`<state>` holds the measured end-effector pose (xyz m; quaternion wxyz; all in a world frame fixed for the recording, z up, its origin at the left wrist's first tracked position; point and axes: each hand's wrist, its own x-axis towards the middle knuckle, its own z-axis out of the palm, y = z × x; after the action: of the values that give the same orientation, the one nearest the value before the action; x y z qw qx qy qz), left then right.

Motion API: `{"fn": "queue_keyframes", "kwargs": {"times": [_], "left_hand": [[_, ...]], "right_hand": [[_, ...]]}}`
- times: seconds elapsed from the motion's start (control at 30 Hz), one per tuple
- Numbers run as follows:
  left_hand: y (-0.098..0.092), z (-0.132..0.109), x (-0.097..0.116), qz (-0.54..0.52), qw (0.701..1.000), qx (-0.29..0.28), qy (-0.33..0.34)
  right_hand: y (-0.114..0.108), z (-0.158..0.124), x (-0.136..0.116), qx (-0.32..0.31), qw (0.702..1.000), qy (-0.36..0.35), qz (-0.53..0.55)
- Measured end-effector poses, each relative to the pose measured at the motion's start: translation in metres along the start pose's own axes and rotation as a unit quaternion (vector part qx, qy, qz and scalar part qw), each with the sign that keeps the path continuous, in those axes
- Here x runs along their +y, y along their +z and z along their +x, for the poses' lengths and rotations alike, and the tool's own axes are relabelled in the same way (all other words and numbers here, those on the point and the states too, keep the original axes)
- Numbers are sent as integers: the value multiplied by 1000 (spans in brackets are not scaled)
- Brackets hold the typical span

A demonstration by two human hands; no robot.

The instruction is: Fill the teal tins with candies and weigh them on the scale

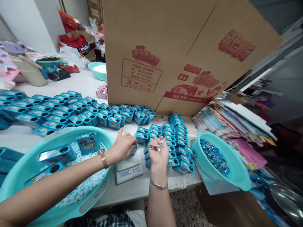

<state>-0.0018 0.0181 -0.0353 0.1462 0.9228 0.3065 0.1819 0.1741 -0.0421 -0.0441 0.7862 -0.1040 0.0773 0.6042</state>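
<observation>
My left hand is over a small digital scale, its fingertips pinched together at the top of a blue candy box on the scale. The hand mostly covers this box, and whatever the fingertips pinch is hidden. To its right, my right hand is turned palm up with fingers curled around several small white candies. Left of the scale, a large turquoise basin holds many white candies, with blue boxes lying on them.
Rows of blue boxes with round holes cover the table's left and middle; more stacked boxes stand beside my right hand. A turquoise bowl of shiny blue pieces sits at the right edge. Behind rises a big cardboard carton.
</observation>
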Motion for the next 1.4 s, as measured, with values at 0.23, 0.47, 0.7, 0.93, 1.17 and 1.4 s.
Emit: {"fn": "queue_keyframes", "kwargs": {"times": [0.23,0.47,0.7,0.93,1.17,1.4], "left_hand": [[2,0,1,5,1000,-3,3],[3,0,3,22,1000,-11,4],[5,2,3,15,1000,-12,6],[4,4,0,-9,1000,-7,-10],[-3,6,11,-74,996,48,6],[3,13,18,-82,995,34,-47]], "right_hand": [[-8,-8,-15,-9,999,-33,-23],[-9,-7,-8,-4,999,-28,-34],[-5,-7,1,5,1000,-13,-18],[0,0,21,47,997,-31,-58],[4,11,44,68,993,-40,-90],[2,18,61,119,980,-75,-144]]}}
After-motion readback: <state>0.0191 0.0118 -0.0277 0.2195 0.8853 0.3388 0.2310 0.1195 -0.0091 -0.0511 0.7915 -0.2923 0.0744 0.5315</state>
